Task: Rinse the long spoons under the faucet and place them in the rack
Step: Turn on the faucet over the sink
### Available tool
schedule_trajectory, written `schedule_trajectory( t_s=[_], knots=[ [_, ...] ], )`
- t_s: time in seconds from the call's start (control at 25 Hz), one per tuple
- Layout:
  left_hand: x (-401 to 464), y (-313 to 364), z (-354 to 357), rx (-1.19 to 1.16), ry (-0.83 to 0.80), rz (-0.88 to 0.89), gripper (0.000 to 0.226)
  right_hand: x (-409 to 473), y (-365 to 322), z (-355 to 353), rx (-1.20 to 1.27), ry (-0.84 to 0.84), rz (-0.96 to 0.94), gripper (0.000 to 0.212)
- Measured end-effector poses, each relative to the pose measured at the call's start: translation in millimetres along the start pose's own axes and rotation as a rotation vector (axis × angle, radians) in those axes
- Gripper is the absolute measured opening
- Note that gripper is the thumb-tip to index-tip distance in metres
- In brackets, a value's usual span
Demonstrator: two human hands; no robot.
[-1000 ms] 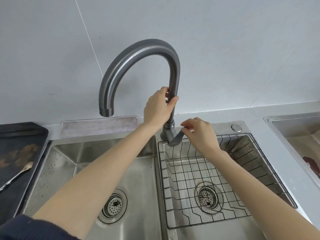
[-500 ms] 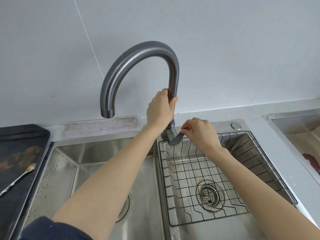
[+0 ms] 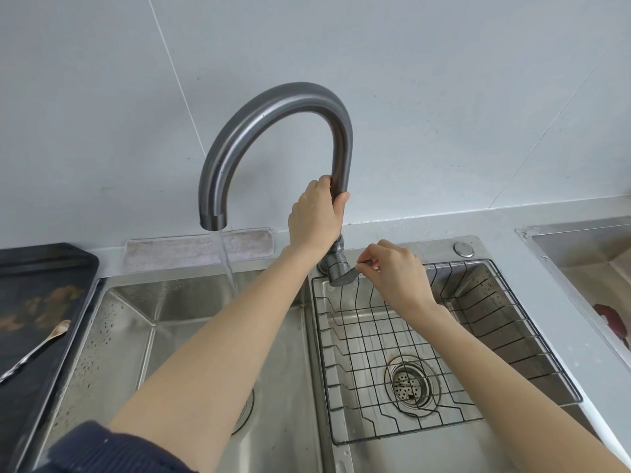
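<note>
Left hand (image 3: 316,213) is wrapped round the faucet (image 3: 273,131) neck, right hand (image 3: 397,271) pinches its lever (image 3: 350,275); water runs into the left sink (image 3: 129,322). Keep the flow gentle. A spoon (image 3: 34,349) waits on the dark tray (image 3: 37,278) at the sink's left edge; the rack (image 3: 426,343) is bare

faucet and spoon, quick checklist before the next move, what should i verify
1. Water running: ok, a stream falls from the faucet spout.
2. Stream lands in the left basin, not the rack side: ok.
3. Hands free to fetch a spoon: not ok, left hand grips the faucet neck, right hand pinches the lever.
4. Spoon reachable: ok, one long spoon lies on the dark tray left of the sink.
5. Rack ready: ok, it sits in the right basin with no items in it.
6. More spoons beyond the frame: cannot tell.
</note>
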State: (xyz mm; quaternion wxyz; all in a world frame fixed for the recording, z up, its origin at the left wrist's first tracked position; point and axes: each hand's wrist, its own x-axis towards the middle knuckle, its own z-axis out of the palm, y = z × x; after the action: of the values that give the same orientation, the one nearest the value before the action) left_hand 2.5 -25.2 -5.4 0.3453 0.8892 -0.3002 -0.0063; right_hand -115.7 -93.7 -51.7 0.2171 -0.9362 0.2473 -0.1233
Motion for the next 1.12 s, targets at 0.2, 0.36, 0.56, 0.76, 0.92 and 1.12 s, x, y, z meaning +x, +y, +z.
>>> schedule_trajectory(
  t_s=[0.2, 0.36, 0.56, 0.76, 0.92, 1.12],
  knots=[
    [-1, 1, 0, -0.008, 0.003, -0.009, 0.034, 0, 0, 0, 0.000, 0.004, 0.001, 0.012],
    [-1, 2, -4, -0.064, -0.032, -0.045, 0.030, -4, -3, 0, -0.001, -0.008, 0.007, 0.014],
    [-20, 2, -18, -0.092, -0.094, -0.008, 0.036, -12, -12, -3, -0.085, -0.049, 0.052, 0.026],
    [-67, -1, -37, 0.109, -0.203, 0.110, 0.050, -39, -18, -4, -0.124, -0.012, -0.004, 0.042],
    [-110, -18, -50, 0.214, -0.280, 0.145, 0.055, -65, -30, -4, -0.165, -0.050, -0.006, 0.050],
    [-151, -43, -64, 0.303, -0.329, 0.129, 0.062, -96, -51, -5, -0.219, -0.135, 0.005, 0.057]
  ],
)
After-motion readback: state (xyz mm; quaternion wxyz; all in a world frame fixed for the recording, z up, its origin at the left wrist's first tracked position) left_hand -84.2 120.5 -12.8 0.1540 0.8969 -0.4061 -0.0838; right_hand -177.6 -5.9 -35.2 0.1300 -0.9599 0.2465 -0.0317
